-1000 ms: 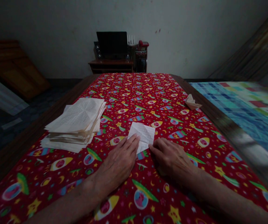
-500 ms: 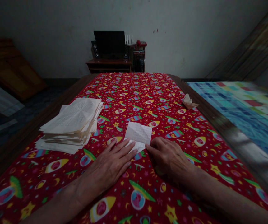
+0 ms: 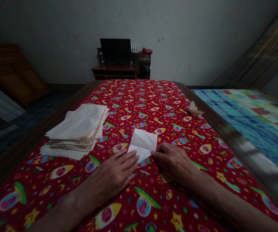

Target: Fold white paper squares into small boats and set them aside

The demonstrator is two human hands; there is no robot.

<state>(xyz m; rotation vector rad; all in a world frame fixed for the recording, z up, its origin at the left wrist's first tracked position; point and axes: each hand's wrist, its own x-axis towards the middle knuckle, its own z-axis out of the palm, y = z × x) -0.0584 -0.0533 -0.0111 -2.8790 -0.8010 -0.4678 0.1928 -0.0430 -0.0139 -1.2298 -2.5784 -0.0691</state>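
Resting the left hand [image 3: 114,172] flat, holding nothing, at the near left edge of the paper [image 3: 144,141]. Curling the right hand [image 3: 174,160] at the right corner; can't tell if pinching. Having the paper between both hands, slightly ahead, on red cloth [image 3: 134,206].

- The folded sheet [image 3: 144,141] I touch with my fingers [image 3: 129,155] is white paper, matt and creased.
- My stack [image 3: 78,120] on the left is matt off-white paper, its top surface wrinkled.
- The small folded piece [image 3: 194,109] toward the far right looks like dull, tan paper.
- Under my wrists lies a red printed covering [image 3: 81,170], smooth-looking; whether cloth or plastic, I can't tell.
- The counter [image 3: 237,147] shows dark wood, glossy at its right edge.
- Far off, the screen [image 3: 116,51] is smooth and black.
- Rightmost, I see matt checked cloth [image 3: 250,116].
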